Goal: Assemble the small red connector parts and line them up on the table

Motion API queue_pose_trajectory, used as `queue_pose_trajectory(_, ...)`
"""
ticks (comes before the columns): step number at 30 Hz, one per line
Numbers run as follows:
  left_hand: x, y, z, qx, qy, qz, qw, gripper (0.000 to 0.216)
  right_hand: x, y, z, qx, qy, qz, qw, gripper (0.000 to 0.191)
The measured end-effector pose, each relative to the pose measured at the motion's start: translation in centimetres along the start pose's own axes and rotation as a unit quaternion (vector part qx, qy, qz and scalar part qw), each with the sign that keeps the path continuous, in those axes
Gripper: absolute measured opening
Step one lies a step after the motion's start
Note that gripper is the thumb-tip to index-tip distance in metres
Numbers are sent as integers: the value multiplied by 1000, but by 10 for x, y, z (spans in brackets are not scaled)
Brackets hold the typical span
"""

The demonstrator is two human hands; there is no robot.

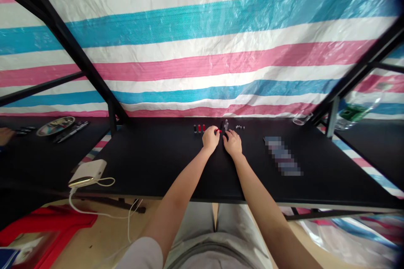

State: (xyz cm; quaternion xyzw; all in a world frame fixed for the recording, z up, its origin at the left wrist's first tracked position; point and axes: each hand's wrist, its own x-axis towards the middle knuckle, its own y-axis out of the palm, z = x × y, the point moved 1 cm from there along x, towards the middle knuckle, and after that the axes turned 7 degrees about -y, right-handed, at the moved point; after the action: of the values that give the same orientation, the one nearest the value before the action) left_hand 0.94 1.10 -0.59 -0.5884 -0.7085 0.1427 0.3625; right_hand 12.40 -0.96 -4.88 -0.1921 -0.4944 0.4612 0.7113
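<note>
**Bench inspection: both hands closed in on a row of small parts**

We find the fingers of the left hand (215, 133) bunched closed on a small red piece (218, 130), of which only a sliver shows past the fingertips; we read this as a pinch. The fingers of the right hand (229, 133) are curved and slightly parted, just below a clear upright piece (226, 125) and a dark upright piece (221, 125). We cannot tell whether they have hold of anything. The hands sit almost touching, which we judge suits parts this small.

Left of the hands stands a short row of small black and red cylinders (199, 128), upright and evenly spaced, apparently so that each can be taken singly. To the right lie tiny metal pieces (240, 127) in a line. All sit toward the far side of the black bench (158, 164), within easy reach.

Farther out we note a pixelated patch (282, 155) and a white power bank (87, 172) with its cable. A steel tray (55, 126) and pens (71, 131) lie on a side bench (28, 168), where another person's hand (4, 135) shows at the edge. A striped tarpaulin (202, 50) hangs behind.
</note>
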Motion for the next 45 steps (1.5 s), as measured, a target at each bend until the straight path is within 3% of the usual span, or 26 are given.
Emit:
queue_pose_trajectory(7,-21,-21,21,-181,-79,-55,979,10,0,2,6,-36,20,89,995,41)
queue_pose_trajectory(12,-34,-31,30,-231,-108,-79,964,18,2,1,8,-43,27,114,992,43)
queue_pose_trajectory(17,-37,-36,29,-246,-103,-95,959,18,-2,-3,11,-38,13,99,994,41)
queue_pose_trajectory(26,-39,-29,32,-314,-138,-91,935,22,-6,-24,30,51,-37,-12,998,22)
queue_pose_trajectory(34,-38,-29,35,-360,-154,-102,914,30,-7,-22,35,146,-79,26,986,26)
queue_pose_trajectory(45,-38,-34,31,-363,-142,-118,913,32,-7,-26,37,138,-118,32,983,29)
